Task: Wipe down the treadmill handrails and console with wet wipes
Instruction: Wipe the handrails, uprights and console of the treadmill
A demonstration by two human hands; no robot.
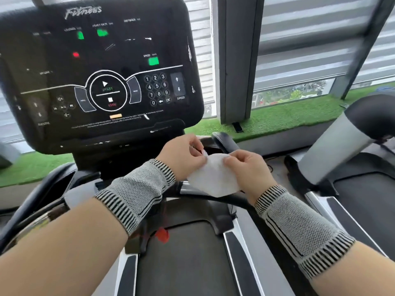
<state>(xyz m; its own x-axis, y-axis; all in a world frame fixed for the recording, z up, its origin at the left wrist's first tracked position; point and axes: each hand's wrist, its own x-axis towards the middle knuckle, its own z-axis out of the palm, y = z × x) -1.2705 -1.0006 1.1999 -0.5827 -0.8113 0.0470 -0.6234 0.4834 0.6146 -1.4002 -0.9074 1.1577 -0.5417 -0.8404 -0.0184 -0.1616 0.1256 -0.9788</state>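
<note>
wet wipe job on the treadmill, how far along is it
Early, by the look of it. Done: a wet wipe is out. In hand: the left hand and right hand both pinch its top edge, held in the air. Left: the console and handrails, which the wipe is not touching.

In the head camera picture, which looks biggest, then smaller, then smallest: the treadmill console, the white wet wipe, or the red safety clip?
1. treadmill console
2. wet wipe
3. red safety clip

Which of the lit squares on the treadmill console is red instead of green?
The small light at the left of the console, below the upper two green ones; the other three glow green.
</note>
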